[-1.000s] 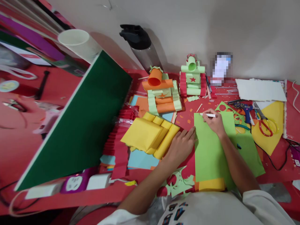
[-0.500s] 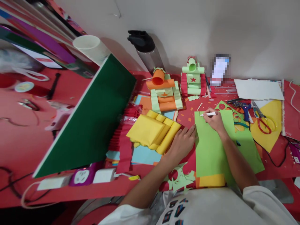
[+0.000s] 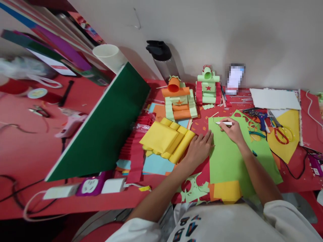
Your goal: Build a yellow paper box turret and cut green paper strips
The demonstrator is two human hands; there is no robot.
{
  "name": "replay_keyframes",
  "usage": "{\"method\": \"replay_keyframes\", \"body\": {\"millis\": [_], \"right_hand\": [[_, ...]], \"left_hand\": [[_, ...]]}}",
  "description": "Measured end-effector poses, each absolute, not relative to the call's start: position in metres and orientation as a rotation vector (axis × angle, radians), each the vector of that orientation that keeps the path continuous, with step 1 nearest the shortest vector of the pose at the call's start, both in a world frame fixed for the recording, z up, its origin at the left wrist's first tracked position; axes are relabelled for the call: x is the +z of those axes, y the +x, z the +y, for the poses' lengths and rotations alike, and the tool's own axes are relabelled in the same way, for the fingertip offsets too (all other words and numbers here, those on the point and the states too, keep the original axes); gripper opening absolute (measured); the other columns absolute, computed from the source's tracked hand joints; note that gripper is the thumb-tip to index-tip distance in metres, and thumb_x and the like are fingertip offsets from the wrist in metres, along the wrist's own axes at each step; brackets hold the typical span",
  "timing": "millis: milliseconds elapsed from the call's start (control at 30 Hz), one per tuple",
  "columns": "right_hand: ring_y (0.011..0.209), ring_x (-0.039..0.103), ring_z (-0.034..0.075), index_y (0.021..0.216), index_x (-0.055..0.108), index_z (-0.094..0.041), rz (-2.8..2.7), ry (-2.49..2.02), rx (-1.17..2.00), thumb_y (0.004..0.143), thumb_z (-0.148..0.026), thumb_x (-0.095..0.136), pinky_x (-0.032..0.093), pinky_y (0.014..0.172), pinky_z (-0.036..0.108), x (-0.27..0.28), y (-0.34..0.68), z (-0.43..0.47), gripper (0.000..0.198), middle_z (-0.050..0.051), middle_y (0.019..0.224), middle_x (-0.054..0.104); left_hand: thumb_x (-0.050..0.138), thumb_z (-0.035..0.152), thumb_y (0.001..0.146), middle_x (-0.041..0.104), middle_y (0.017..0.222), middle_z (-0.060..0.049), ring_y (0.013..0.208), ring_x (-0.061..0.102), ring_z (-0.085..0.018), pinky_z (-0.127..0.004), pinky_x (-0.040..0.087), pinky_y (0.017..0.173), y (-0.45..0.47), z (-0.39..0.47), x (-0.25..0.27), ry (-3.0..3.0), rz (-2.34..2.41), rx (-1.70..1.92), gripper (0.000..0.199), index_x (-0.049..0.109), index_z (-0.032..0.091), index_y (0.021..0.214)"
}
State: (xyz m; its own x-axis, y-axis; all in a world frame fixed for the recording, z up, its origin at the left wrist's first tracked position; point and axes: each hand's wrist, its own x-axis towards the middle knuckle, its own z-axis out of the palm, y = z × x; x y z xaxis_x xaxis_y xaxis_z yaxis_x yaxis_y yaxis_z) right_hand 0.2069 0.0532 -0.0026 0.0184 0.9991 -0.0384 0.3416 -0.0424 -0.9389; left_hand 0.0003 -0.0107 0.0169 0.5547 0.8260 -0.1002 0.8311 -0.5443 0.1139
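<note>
A white pen (image 3: 224, 123) is pinched in my right hand (image 3: 233, 129), its tip at the upper left of a green paper sheet (image 3: 227, 158). Faint short marks show near that corner. My left hand (image 3: 200, 145) lies flat with fingers stretched, the fingertips at the sheet's left edge. Right beside it is a bundle of yellow paper rolls (image 3: 164, 137) with a flat yellow piece on top. Behind stand an orange and green paper model (image 3: 179, 101) with a star and a green and red one (image 3: 208, 88).
A green board (image 3: 101, 131) leans at the left. Near the wall are a bottle (image 3: 165, 64) and a phone (image 3: 234, 79). Scissors (image 3: 279, 129) and a blue glue gun (image 3: 262, 117) lie right. A power strip (image 3: 91, 185) and cut green scraps (image 3: 194, 188) lie along the front edge.
The camera view has shifted slightly. My left fingers lie a little closer over the sheet's left edge. My right hand keeps the pen near the same corner, barely moved.
</note>
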Motion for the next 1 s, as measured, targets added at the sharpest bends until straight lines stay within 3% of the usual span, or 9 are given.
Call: {"method": "replay_keyframes", "body": {"millis": [200, 467, 567, 667, 1000], "right_hand": [[0.075, 0.077, 0.020, 0.099, 0.074, -0.022, -1.384, -1.477, 1.039, 0.087, -0.047, 0.070, 0.060, 0.069, 0.030, -0.017, 0.200, 0.054, 0.028, 0.005, 0.088, 0.080], [0.070, 0.075, 0.020, 0.096, 0.075, -0.022, -1.435, -1.512, 1.013, 0.088, -0.047, 0.068, 0.060, 0.068, 0.030, -0.018, 0.201, 0.054, 0.026, 0.004, 0.081, 0.079], [0.065, 0.073, 0.019, 0.091, 0.074, -0.022, -1.426, -1.540, 1.023, 0.087, -0.046, 0.068, 0.059, 0.063, 0.029, -0.019, 0.201, 0.054, 0.025, 0.004, 0.077, 0.078], [0.070, 0.075, 0.020, 0.097, 0.075, -0.022, -1.407, -1.533, 1.023, 0.088, -0.048, 0.068, 0.059, 0.066, 0.030, -0.018, 0.200, 0.053, 0.028, 0.004, 0.081, 0.079], [0.064, 0.072, 0.019, 0.092, 0.074, -0.022, -1.424, -1.534, 1.034, 0.087, -0.045, 0.068, 0.056, 0.060, 0.028, -0.016, 0.200, 0.052, 0.025, 0.004, 0.077, 0.078]], "left_hand": [[0.047, 0.033, 0.108, 0.050, 0.162, -0.017, 0.123, 0.063, -0.032, -0.045, 0.050, 0.100, -0.001, -0.009, 0.015, 2.626, 1.424, -0.024, 0.051, 0.051, 0.012, 0.154], [0.050, 0.025, 0.107, 0.065, 0.142, -0.017, 0.110, 0.068, -0.027, -0.039, 0.053, 0.089, -0.006, -0.014, 0.015, 2.668, 1.386, 0.026, 0.036, 0.064, 0.011, 0.137], [0.050, 0.025, 0.106, 0.064, 0.146, -0.018, 0.108, 0.070, -0.027, -0.040, 0.056, 0.087, -0.008, -0.017, 0.015, 2.679, 1.398, 0.005, 0.039, 0.063, 0.010, 0.139], [0.052, 0.025, 0.105, 0.062, 0.149, -0.020, 0.103, 0.073, -0.027, -0.039, 0.059, 0.085, -0.009, -0.020, 0.015, 2.646, 1.402, -0.007, 0.043, 0.061, 0.010, 0.144], [0.041, 0.030, 0.108, 0.052, 0.158, -0.026, 0.077, 0.078, -0.027, -0.038, 0.059, 0.062, -0.007, -0.020, 0.022, 2.515, 1.456, -0.175, 0.050, 0.054, 0.013, 0.153]]}}
